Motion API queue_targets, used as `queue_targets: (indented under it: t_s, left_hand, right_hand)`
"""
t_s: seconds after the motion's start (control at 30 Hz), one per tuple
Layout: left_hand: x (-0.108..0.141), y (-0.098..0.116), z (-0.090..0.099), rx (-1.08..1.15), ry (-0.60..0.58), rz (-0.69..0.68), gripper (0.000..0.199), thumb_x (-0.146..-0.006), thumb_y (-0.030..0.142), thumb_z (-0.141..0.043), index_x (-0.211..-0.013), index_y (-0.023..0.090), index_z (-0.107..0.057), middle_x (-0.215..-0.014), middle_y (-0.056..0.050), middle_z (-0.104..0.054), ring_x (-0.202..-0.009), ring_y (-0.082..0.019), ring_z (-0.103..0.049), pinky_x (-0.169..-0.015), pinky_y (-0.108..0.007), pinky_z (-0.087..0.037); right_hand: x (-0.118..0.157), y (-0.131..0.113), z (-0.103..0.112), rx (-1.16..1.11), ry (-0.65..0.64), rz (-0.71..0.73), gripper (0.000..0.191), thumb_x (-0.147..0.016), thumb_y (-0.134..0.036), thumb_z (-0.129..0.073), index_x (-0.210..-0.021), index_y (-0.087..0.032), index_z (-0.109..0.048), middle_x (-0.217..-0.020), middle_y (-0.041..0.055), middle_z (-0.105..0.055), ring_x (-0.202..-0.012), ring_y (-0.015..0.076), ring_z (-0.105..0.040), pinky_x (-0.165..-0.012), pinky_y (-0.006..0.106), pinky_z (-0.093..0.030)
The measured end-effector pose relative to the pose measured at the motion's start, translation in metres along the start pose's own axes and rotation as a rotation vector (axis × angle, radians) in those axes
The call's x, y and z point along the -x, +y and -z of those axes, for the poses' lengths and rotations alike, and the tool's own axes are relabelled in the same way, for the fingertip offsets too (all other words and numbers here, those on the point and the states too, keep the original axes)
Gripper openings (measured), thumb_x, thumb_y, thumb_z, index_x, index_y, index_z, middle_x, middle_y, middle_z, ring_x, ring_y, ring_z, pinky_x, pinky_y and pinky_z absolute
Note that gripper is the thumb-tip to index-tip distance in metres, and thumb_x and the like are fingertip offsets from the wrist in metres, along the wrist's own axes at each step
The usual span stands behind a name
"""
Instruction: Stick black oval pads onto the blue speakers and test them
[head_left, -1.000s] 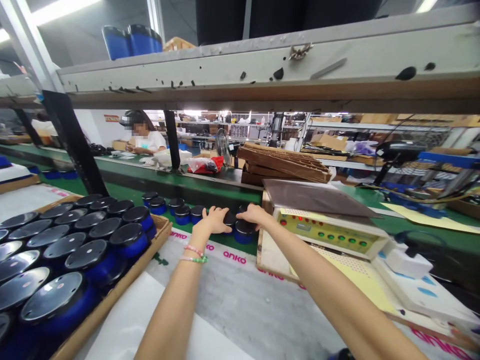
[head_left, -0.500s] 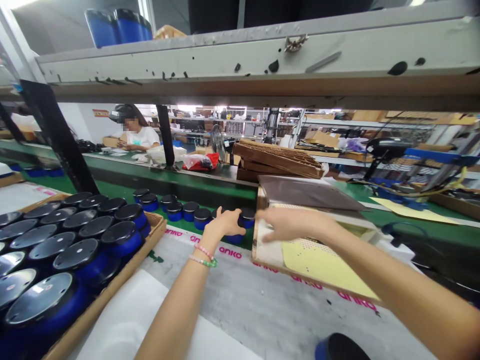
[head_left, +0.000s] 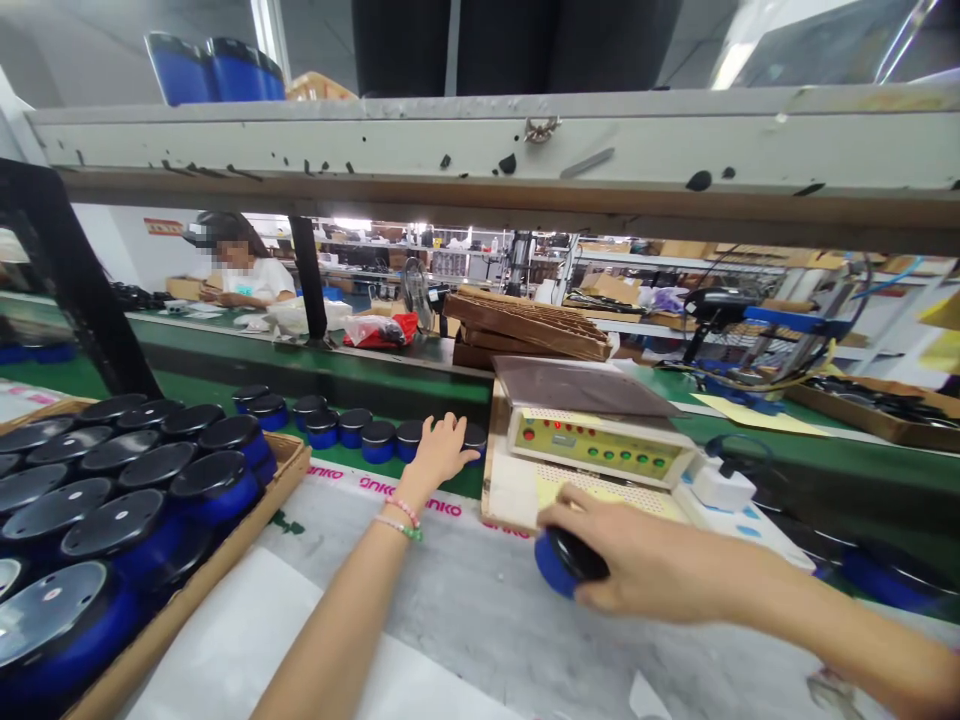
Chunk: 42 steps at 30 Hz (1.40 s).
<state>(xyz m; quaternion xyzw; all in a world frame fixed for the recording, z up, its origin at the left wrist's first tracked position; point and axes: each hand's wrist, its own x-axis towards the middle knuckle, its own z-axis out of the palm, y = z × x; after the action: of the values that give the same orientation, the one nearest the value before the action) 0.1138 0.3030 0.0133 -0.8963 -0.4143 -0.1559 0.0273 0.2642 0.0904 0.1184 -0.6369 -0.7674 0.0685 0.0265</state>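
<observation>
My right hand (head_left: 600,545) is closed around a small round blue container with a black top (head_left: 559,568), tilted above the grey work surface. My left hand (head_left: 439,455) reaches over a row of similar blue containers (head_left: 377,442) on the green belt. Its fingers are spread and close to the containers at the right end of the row. Whether they touch one is hidden by the hand. On the left, a cardboard tray (head_left: 289,470) holds many larger blue containers with shiny black tops (head_left: 217,480).
A tester box with a lit red display and green buttons (head_left: 600,445) stands on a board right of the row. Overhead runs a shelf edge (head_left: 420,150). White paper (head_left: 247,620) lies in front. Across the belt a person (head_left: 240,275) sits working.
My right hand has come down and toward me, and now holds a blue container. The one by the bottom edge is gone from there. My left hand stays over the row; the view has shifted right.
</observation>
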Motion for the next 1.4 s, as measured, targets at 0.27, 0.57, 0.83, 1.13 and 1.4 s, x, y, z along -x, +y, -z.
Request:
queue_targets:
  t_s: [0.27, 0.57, 0.83, 1.13, 1.4]
  left_hand:
    - [-0.003, -0.018, 0.005, 0.066, -0.083, -0.044, 0.037, -0.090, 0.036, -0.056, -0.120, 0.017, -0.052, -0.122, -0.009, -0.055, -0.107, -0.024, -0.056, -0.091, -0.048, -0.046]
    - [-0.002, -0.034, 0.012, 0.098, -0.128, -0.019, 0.038, -0.090, 0.035, -0.056, -0.123, 0.018, -0.050, -0.126, -0.010, -0.052, -0.111, -0.026, -0.053, -0.093, -0.050, -0.044]
    - [0.003, -0.054, 0.015, 0.117, -0.102, 0.132, 0.039, -0.089, 0.035, -0.057, -0.124, 0.018, -0.050, -0.128, -0.010, -0.051, -0.113, -0.027, -0.052, -0.094, -0.051, -0.043]
    - [0.006, -0.066, 0.047, 0.154, 0.005, 0.177, 0.036, -0.091, 0.035, -0.054, -0.122, 0.018, -0.051, -0.126, -0.009, -0.053, -0.109, -0.025, -0.055, -0.092, -0.048, -0.046]
    - [0.011, -0.023, 0.117, 0.049, 0.030, 0.188, 0.030, -0.092, 0.021, -0.049, -0.121, 0.016, -0.055, -0.122, -0.010, -0.059, -0.112, -0.027, -0.056, -0.096, -0.049, -0.042]
  right_hand:
    - [-0.105, 0.004, 0.010, 0.006, 0.167, -0.040, 0.049, -0.082, -0.040, -0.058, -0.124, -0.017, -0.044, -0.111, 0.0087, -0.058, -0.093, 0.0207, -0.059, -0.078, 0.030, -0.046]
    - [-0.162, -0.008, -0.007, 0.105, 0.064, -0.127, 0.034, -0.091, -0.033, -0.056, -0.121, -0.017, -0.052, -0.119, 0.0082, -0.055, -0.098, 0.0207, -0.059, -0.081, 0.041, -0.051]
    - [-0.176, -0.011, -0.026, 0.081, -0.034, -0.162, 0.032, -0.091, -0.032, -0.056, -0.119, -0.017, -0.054, -0.118, 0.0080, -0.057, -0.097, 0.0201, -0.060, -0.080, 0.040, -0.052]
    - [-0.169, -0.020, -0.042, 0.118, 0.017, -0.077, 0.035, -0.090, -0.034, -0.056, -0.121, -0.017, -0.052, -0.119, 0.0080, -0.056, -0.099, 0.0210, -0.059, -0.083, 0.042, -0.050]
    - [-0.013, -0.023, -0.002, 0.108, -0.089, 0.048, 0.033, -0.087, -0.033, -0.054, -0.116, -0.020, -0.059, -0.109, 0.0105, -0.062, -0.099, 0.0269, -0.061, -0.083, 0.038, -0.048]
